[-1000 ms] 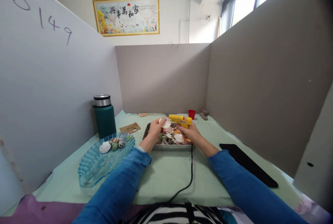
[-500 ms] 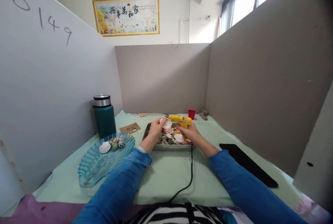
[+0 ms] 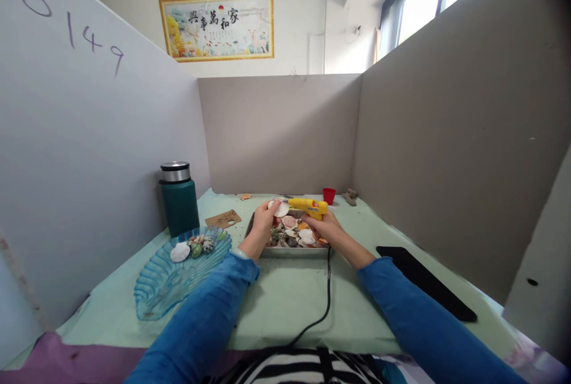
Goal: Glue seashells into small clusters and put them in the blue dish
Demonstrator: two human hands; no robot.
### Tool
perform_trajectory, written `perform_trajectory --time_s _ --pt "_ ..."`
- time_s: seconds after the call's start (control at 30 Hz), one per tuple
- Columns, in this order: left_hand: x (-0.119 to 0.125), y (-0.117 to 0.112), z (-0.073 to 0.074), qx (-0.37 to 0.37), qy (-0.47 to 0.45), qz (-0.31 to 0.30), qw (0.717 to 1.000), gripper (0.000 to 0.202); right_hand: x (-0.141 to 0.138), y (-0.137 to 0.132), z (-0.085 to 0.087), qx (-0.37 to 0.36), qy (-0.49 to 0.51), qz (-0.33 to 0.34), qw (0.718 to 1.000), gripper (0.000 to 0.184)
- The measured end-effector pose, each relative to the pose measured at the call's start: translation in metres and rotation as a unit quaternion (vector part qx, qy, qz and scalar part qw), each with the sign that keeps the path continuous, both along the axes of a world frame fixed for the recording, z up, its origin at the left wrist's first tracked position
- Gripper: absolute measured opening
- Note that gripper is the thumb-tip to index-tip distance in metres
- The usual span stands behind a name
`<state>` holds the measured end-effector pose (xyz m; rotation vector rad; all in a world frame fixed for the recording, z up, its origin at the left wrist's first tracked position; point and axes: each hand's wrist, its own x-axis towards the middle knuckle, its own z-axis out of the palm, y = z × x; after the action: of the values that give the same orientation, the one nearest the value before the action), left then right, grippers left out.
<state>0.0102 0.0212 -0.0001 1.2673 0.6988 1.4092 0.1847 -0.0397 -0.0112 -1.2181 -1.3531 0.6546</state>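
My left hand [image 3: 261, 222] is closed on a white scallop shell [image 3: 281, 209], held up over the metal tray [image 3: 285, 251]. My right hand [image 3: 328, 228] grips a yellow glue gun [image 3: 308, 206] whose nozzle points left at the shell's edge. The gun's black cord [image 3: 328, 295] runs down the table toward me. In the tray lie several mixed shells [image 3: 294, 235], pink, orange and white.
A blue glass shell-shaped dish [image 3: 165, 289] with a few shells sits at the left. Behind it stands a green flask [image 3: 179, 200], with a brown card [image 3: 223, 219] beside it. A red cup [image 3: 329, 195] is at the back, a black strip [image 3: 423, 282] at the right. Partition boards wall three sides.
My left hand has lifted the white shell slightly up and to the left, and the glue gun's tip stays against it. The right hand has barely moved.
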Motion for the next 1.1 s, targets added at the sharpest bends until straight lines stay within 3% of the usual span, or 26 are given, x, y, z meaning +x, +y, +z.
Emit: perform_trajectory --time_s 0.33,0.77,1.1 --pt "-0.0011 -0.0039 0.0039 -0.007 -0.014 0.038 0.999 0.046 -0.0011 -0.0035 0.0027 -0.008 0.009 -0.004 1.0 0.022" --pt "-0.0001 0.0001 0.0018 -0.039 -0.036 -0.028 0.998 0.039 0.0009 -0.0015 -0.0001 -0.002 0.01 0.012 1.0 0.027" --pt "-0.0008 -0.0021 0.0036 -0.029 -0.039 0.004 0.999 0.041 -0.0021 -0.0037 0.0032 -0.011 0.01 -0.003 1.0 0.021"
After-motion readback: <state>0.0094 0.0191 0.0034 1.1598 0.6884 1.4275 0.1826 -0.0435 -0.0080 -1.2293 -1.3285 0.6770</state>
